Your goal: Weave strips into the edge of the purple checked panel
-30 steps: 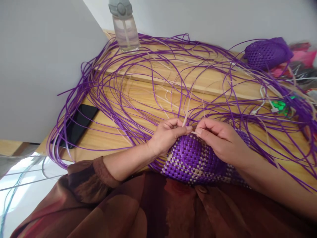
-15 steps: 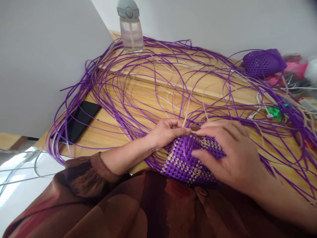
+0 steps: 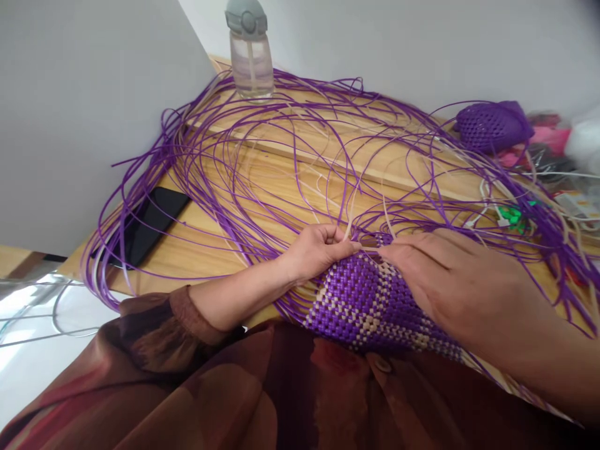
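A woven piece [image 3: 360,300] of purple and cream plastic strips rests against my body at the table's near edge. My left hand [image 3: 323,250] pinches strips at its upper edge, thumb against bent fingers. A cream strip [image 3: 354,200] rises just beside those fingers. My right hand [image 3: 440,281] is closed, its thumb and forefinger pinched on a strip at the same edge, a little right of the left hand. Loose purple strips [image 3: 225,219] fan out from the weave across the table. The right hand covers part of the weave's right side.
A water bottle [image 3: 252,59] stands at the back. Under the strips at left lies a black phone [image 3: 152,225]. A purple netted bundle [image 3: 494,127], white cables [image 3: 482,200] and a green item [image 3: 515,217] are at right. A wooden ledge [image 3: 365,165] crosses the table [image 3: 276,181].
My right hand has moved slightly right, and its thumb has come up from over the weave to pinch with the forefinger. More of the weave shows. My left hand stays almost still.
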A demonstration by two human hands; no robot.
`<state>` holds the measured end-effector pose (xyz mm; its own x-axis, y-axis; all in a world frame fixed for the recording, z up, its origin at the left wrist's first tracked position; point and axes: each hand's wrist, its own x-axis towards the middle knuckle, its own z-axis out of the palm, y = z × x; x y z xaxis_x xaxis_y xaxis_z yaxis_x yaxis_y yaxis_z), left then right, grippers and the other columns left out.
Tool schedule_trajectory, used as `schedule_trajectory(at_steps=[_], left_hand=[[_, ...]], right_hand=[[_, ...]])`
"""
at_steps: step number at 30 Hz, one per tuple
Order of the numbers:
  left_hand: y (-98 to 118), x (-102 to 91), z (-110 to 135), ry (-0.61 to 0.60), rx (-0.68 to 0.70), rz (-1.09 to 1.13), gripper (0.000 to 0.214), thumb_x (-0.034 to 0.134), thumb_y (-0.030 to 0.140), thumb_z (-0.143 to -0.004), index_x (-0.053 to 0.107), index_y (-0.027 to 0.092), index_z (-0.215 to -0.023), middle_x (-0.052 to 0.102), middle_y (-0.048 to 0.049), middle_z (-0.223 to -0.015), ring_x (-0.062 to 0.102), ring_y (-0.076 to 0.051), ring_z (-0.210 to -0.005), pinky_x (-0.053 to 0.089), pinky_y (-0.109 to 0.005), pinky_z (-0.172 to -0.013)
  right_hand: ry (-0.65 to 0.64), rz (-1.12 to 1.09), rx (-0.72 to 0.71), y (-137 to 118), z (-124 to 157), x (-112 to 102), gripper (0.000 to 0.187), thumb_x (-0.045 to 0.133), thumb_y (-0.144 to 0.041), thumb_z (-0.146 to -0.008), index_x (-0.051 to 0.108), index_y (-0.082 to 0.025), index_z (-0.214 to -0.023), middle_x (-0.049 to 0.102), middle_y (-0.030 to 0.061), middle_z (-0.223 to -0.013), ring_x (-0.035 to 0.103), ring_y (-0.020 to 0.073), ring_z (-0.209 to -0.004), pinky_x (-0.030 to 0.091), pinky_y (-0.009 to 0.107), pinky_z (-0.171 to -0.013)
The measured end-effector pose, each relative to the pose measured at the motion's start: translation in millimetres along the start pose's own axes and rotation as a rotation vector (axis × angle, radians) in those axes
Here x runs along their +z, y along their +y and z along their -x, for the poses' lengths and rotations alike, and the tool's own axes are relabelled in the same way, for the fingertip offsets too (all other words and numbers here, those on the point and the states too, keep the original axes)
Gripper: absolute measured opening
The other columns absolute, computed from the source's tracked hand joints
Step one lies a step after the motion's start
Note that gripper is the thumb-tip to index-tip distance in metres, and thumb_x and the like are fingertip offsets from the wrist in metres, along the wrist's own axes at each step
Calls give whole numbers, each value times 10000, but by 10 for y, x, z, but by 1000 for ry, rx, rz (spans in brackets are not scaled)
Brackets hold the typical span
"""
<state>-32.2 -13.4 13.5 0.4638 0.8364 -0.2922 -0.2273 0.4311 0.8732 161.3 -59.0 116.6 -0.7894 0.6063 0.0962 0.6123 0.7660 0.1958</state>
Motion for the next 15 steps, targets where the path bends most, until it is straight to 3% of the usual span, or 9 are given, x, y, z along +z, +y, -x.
schedule_trajectory(at_steps=[5,10,15], left_hand=[[44,6,29,-29,1,58,300,792,355,-704,593,130,-720,575,28,-615,465,-57,-522,334,-215,-532],[42,11,32,-32,4,106,319,796,381,-700,611,121,-722,567,20,-621,451,-61,-553,312,-221,-564],[38,11,40,-46,7,164,364,775,451,-723,611,128,-689,550,15,-612,448,-71,-555,310,-235,-565]], right_hand=[[-325,-623,80,272,-300,-69,231,478,-262,-964,700,-224,-914,708,6,-854,642,146,-748,469,279,-683],[-294,-752,300,520,-555,152,172,586,-325,-886,710,-205,-885,713,-1,-814,631,140,-719,435,260,-658],[-356,-813,306,539,-584,218,132,602,-297,-852,698,-209,-836,686,-24,-729,583,117,-616,397,250,-577]])
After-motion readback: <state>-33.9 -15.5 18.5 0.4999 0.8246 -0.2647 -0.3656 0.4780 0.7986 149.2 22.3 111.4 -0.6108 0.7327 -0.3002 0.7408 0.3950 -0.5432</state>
